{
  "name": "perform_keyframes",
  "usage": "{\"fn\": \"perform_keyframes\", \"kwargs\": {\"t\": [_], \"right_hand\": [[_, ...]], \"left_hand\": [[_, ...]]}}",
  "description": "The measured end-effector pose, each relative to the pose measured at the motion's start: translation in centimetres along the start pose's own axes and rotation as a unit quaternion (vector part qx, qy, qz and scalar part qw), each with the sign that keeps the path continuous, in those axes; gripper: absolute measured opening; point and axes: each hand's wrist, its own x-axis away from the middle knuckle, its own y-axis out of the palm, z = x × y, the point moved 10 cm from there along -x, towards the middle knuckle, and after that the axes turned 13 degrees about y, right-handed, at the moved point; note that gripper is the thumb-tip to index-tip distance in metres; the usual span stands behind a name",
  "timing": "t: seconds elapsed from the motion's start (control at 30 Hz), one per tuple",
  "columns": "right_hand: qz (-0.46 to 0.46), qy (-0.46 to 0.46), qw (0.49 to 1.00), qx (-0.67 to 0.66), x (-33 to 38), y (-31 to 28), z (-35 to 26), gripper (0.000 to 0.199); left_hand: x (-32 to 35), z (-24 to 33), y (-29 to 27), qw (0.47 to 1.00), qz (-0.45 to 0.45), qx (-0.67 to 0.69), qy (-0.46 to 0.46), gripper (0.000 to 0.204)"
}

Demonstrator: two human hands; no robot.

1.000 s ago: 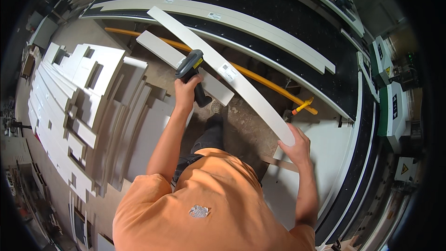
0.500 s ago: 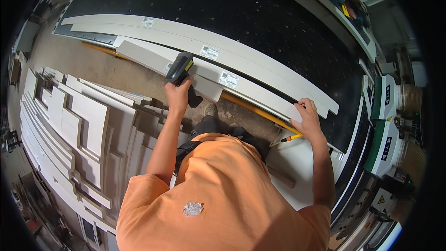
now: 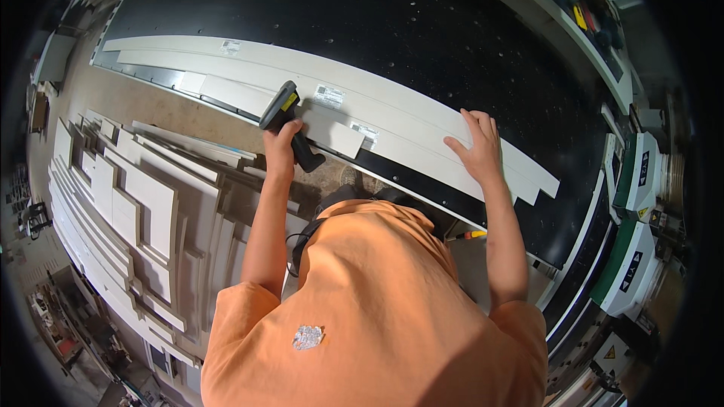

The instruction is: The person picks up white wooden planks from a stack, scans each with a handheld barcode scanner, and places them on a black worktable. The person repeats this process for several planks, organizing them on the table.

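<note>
My left hand (image 3: 279, 149) is wrapped round the grip of a dark handheld barcode scanner (image 3: 277, 105), held above the table's front edge. Two long white board strips, a far one (image 3: 407, 92) and a near one (image 3: 422, 152), lie side by side on the black table (image 3: 377, 7). Several printed labels, one of them a white label (image 3: 329, 96), are stuck on the strips. My right hand (image 3: 479, 147) rests on the strips toward their right end, fingers apart and holding nothing. A shorter white board (image 3: 335, 137) sits by the front edge, partly hidden behind the scanner.
Stacked white panels (image 3: 154, 196) fill the floor area at left. A machine with green-and-white covers (image 3: 633, 173) stands at right. Yellow-handled tools (image 3: 579, 16) lie on the far right ledge. A yellow-and-red tool (image 3: 473, 234) shows below the table edge.
The near strip has shifted away from me, against the far strip, and the dark gap between them has closed. My right hand has moved from the strip's edge onto its top, fingers spread.
</note>
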Motion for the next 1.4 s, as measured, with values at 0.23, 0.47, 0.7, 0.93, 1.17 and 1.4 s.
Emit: {"fn": "perform_keyframes", "kwargs": {"t": [0.23,0.47,0.7,0.93,1.17,1.4], "right_hand": [[0.033,-0.009,0.999,-0.008,-2.1,-1.4,3.8,0.068],[0.043,-0.008,0.999,-0.015,-3.8,-2.4,6.4,0.066],[0.070,-0.017,0.997,-0.037,-3.8,-2.8,6.7,0.060],[0.080,-0.007,0.995,-0.055,-3.9,-2.7,6.9,0.055],[0.093,-0.006,0.994,-0.065,-3.8,-2.8,7.1,0.052],[0.096,0.006,0.993,-0.073,-4.0,-2.9,7.4,0.048]], "left_hand": [[-1.6,-0.4,4.5,1.000,-0.008,-0.002,0.015,0.025],[-2.4,-0.4,7.8,0.998,-0.045,-0.026,-0.026,0.026],[5.6,-0.2,9.8,0.961,-0.186,-0.145,-0.143,0.034],[6.1,-2.0,15.0,0.903,-0.342,-0.150,-0.215,0.037],[4.9,-1.4,14.4,0.914,-0.343,-0.154,-0.154,0.033],[6.3,8.3,9.6,0.944,-0.262,-0.199,0.011,0.021]]}}
